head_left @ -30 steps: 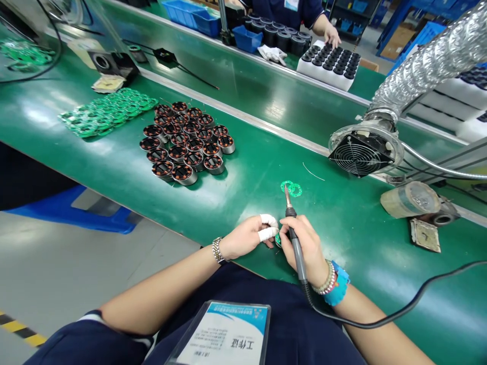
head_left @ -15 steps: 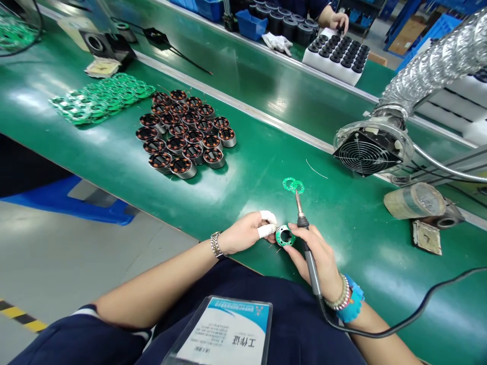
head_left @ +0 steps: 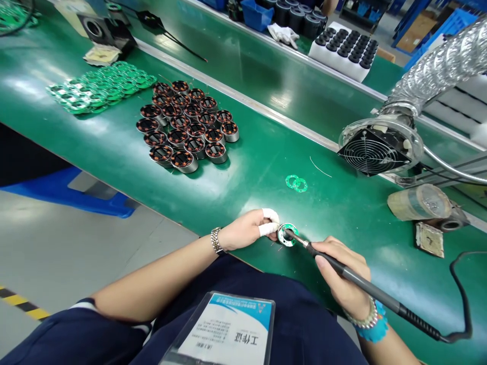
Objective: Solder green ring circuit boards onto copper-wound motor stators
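Note:
My left hand (head_left: 251, 230), with white covers on thumb and finger, grips a small metal motor stator at its left side. A green ring circuit board (head_left: 291, 226) lies on top of this stator, around its dark central hole. My right hand (head_left: 344, 291) is closed around the handle of a soldering iron (head_left: 384, 298). The iron slants to the left, and its tip is over the ring board, close to my left fingertips; whether it touches cannot be made out. Thin wire ends show below the stator. Two overlapping green ring boards (head_left: 296, 183) lie beyond it.
Several copper-wound stators (head_left: 184, 161) stand grouped left of centre, beside a pile of green ring boards (head_left: 102, 88). At right hang a fume extractor fan (head_left: 367, 154) and its foil duct (head_left: 429, 76). Below it are a plastic cup (head_left: 416, 202) and a sponge tray (head_left: 429, 239). The iron's cord trails right.
My right hand has let go of the stator and moved right. The soldering iron has swung from pointing away to pointing left, its tip now over the ring board. My left hand keeps its hold.

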A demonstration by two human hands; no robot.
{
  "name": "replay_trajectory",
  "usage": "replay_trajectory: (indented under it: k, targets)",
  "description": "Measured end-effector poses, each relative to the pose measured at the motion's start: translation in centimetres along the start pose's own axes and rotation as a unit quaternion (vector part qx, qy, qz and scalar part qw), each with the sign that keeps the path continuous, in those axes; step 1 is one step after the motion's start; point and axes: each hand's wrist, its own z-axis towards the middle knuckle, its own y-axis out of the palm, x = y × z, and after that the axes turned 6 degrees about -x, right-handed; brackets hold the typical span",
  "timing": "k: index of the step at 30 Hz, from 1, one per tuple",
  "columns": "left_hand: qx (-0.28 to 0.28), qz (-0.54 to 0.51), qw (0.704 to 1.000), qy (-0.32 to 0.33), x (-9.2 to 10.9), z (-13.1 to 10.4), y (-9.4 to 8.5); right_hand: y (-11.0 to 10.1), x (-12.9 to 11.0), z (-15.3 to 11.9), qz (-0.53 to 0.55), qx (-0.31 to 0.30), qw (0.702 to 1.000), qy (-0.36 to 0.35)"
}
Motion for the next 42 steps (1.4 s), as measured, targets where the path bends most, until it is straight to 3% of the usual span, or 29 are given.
replay_trajectory:
  k: [21, 23, 27, 29, 34, 37, 42]
  targets:
    - [0.002, 0.042, 0.999, -0.001, -0.2, -0.2, -0.1, -0.3, 0.9, -0.2, 0.029, 0.008, 0.999, -0.036]
    - [0.004, 0.032, 0.999, -0.002, -0.3, -0.1, -0.1, -0.2, 1.5, 0.4, 0.005, -0.027, 0.998, -0.048]
    - [0.013, 0.017, 1.0, 0.013, -0.7, 0.0, 0.0, 0.5, 2.7, 2.2, -0.042, -0.155, 0.984, -0.078]
    - [0.024, 0.013, 1.0, 0.015, -0.9, -0.1, -0.1, 1.1, 3.2, 2.7, -0.045, -0.181, 0.979, -0.083]
    - [0.079, 0.077, 0.994, 0.026, -1.3, -1.7, -0.8, 2.1, 3.5, 2.2, -0.048, -0.147, 0.986, -0.058]
    - [0.061, 0.147, 0.987, 0.022, -1.2, -2.4, -0.5, 2.5, 3.3, 1.5, -0.058, -0.115, 0.99, -0.051]
    - [0.049, 0.028, 0.998, -0.008, -0.6, -1.7, 1.0, 3.3, 2.9, 0.7, -0.079, -0.069, 0.994, -0.027]
